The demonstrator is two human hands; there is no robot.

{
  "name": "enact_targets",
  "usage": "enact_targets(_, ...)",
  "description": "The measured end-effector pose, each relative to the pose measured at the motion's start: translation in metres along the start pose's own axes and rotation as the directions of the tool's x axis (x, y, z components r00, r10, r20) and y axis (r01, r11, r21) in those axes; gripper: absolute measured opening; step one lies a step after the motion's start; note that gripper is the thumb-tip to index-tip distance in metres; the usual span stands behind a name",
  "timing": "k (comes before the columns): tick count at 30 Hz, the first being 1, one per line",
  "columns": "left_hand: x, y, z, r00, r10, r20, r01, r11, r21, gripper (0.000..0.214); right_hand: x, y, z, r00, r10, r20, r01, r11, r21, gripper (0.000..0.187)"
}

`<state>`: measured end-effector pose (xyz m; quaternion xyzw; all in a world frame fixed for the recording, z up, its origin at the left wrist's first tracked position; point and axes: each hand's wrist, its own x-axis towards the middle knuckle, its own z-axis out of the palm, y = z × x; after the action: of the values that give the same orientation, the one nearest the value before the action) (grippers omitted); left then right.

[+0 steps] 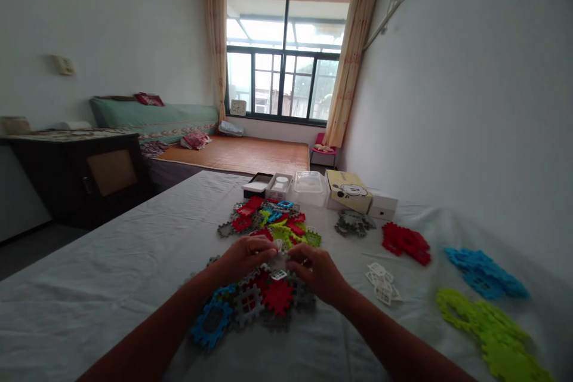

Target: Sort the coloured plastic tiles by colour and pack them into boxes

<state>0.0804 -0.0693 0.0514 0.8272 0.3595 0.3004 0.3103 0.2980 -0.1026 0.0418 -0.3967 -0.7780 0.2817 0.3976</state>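
Observation:
My left hand and my right hand meet over a mixed pile of toothed plastic building pieces. Between their closed fingertips is a small white plastic piece, partly hidden by the fingers. Just below the hands lies a white window-frame piece. Nearer to me are a red piece, a grey piece and a blue piece. Past the hands, the pile mixes red, grey, blue and lime-green pieces.
Sorted heaps lie to the right: grey, red, white, blue and lime green. Along the far edge stand an open black-sided box, a clear plastic tub and a yellow carton.

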Motion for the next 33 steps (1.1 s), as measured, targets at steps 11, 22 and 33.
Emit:
enact_targets(11,0.0,-0.018,-0.025,0.979,-0.064,-0.194,0.063,0.998,-0.007,0.031,0.001,0.147,-0.154,0.667,0.4,-0.628,-0.44,0.892,0.101,0.03)
enact_targets(22,-0.01,-0.04,-0.046,0.972,-0.135,-0.19,0.188,0.937,0.296,0.029,-0.012,0.19,-0.163,0.736,0.376,-0.563,-0.541,0.827,-0.154,0.033)
enact_targets(33,-0.017,-0.055,-0.044,0.985,-0.174,0.003,0.134,0.769,0.625,0.026,0.0,0.146,-0.123,0.913,0.001,-0.407,-0.203,0.868,-0.453,0.034)
